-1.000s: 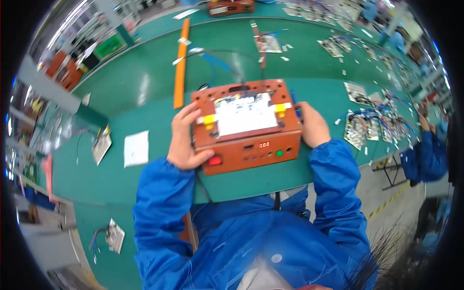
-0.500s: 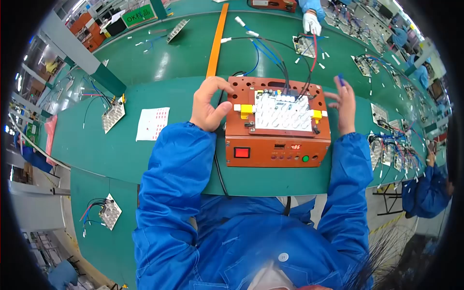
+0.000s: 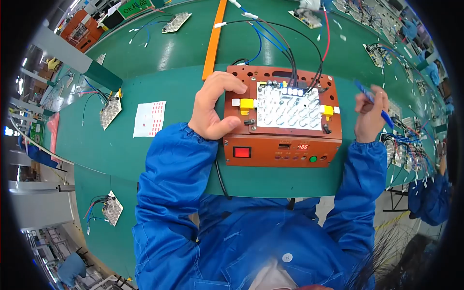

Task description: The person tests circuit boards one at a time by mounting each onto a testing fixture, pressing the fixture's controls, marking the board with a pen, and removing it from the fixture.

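A red-brown test box (image 3: pixel 282 152) sits before me, its red switch and a display reading 486 facing me. On top lies a white circuit board (image 3: pixel 289 108) between two yellow clamps, with black and blue wires leading from its far edge. My left hand (image 3: pixel 215 106) rests at the box's upper left edge, thumb and fingers apart around the left yellow clamp (image 3: pixel 247 106) without gripping it. To the right of the box, my right hand (image 3: pixel 371 116) is closed on a blue pen (image 3: pixel 387 119), held slanted above the bench.
Left of the box lies a sheet of red-marked labels (image 3: pixel 149 119). Wired boards lie around, including one at the left (image 3: pixel 111 111) and a cluster at the right (image 3: pixel 398 150). An orange strip (image 3: pixel 214 41) crosses the green bench. A co-worker's gloved hand (image 3: pixel 309 4) is at the far side.
My right hand has moved right, away from the box, and its fingers have curled round the pen, now more visible. My left hand reaches slightly further over the box edge. The view has shifted a little.
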`<state>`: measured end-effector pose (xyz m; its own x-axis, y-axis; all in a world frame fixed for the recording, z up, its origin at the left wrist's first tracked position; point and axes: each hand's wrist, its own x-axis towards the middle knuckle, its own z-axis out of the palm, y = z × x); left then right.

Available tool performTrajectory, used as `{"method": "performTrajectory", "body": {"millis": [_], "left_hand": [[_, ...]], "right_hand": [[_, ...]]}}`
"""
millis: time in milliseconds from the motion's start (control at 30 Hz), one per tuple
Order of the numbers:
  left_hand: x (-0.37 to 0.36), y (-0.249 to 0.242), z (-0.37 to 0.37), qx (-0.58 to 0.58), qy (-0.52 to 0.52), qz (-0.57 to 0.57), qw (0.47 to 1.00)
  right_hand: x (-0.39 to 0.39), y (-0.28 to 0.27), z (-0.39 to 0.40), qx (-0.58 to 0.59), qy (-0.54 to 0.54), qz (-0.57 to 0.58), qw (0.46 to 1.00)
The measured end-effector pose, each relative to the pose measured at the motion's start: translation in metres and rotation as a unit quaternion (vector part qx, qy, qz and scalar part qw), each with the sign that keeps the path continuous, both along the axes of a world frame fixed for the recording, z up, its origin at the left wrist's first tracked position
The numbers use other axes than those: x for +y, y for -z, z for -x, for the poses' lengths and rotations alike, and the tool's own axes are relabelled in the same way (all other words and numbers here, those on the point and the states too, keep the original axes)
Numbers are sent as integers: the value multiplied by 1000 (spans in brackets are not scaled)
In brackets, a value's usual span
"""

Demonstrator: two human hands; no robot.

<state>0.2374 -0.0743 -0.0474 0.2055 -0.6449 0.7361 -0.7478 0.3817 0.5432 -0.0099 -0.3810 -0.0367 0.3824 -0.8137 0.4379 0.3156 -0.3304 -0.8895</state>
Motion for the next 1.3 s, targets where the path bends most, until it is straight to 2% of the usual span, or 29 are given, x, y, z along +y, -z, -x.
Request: {"method": "performTrajectory", "body": {"millis": [33,67,167,200,267,300,367,400,500,600,667,767,867,900,933,1000,1033,1067,1133,1167,1200,1267,1300], "left_hand": [[-2,-2,3,5,10,14,1000],[-2,-3,5,11,20,27,999],[-2,-8,8,-16,31,-1,999],[-2,-9,9,-26,39,-6,999],[-2,-12,12,-27,45,-17,999],[-2,-13,13,-28,52,-26,998],[-2,-11,12,-34,52,-31,998],[-2,-10,12,-40,52,-37,997],[-2,-11,15,-34,44,-52,997],[-2,-11,14,-50,43,-53,996],[-3,-10,14,-53,44,-55,996],[-2,-12,13,-67,45,-70,994],[-1,-11,14,-69,40,-81,994],[-1,-11,14,-61,37,-79,994],[-1,-11,14,-61,36,-80,994],[-3,-15,17,-36,20,-26,999],[-2,-12,16,-36,18,-25,999],[0,-5,13,-4,0,5,1000],[6,9,9,30,-19,36,999],[9,11,9,98,-60,4,993],[10,13,9,165,-101,-27,981],[6,17,7,197,-120,-21,973],[5,20,7,259,-132,-58,955]], "right_hand": [[5,-4,-1,14,-67,-1,998],[10,-3,-4,12,-65,-3,998],[21,-1,-8,123,-38,136,982],[24,-1,-7,123,-39,134,982],[28,-1,-6,129,-59,237,961],[30,0,-4,129,-60,236,961],[33,0,-1,120,-113,283,945],[35,-1,0,119,-113,284,945],[43,-4,0,99,-232,264,931],[47,-11,0,104,-254,296,915],[53,-16,-3,84,-261,275,922],[59,-31,1,189,-251,305,899],[55,-24,3,211,-277,314,883],[56,-18,0,139,-268,297,906],[54,-12,-1,138,-269,297,906],[47,-3,-3,79,-197,317,924],[49,-1,-3,74,-180,264,945],[50,0,-3,74,-182,265,944],[49,2,-6,120,-101,153,976],[46,7,-7,105,-114,92,984],[44,11,-8,106,-114,94,983],[40,20,-10,96,-147,-26,984],[34,28,-11,71,-184,-43,979]]}}
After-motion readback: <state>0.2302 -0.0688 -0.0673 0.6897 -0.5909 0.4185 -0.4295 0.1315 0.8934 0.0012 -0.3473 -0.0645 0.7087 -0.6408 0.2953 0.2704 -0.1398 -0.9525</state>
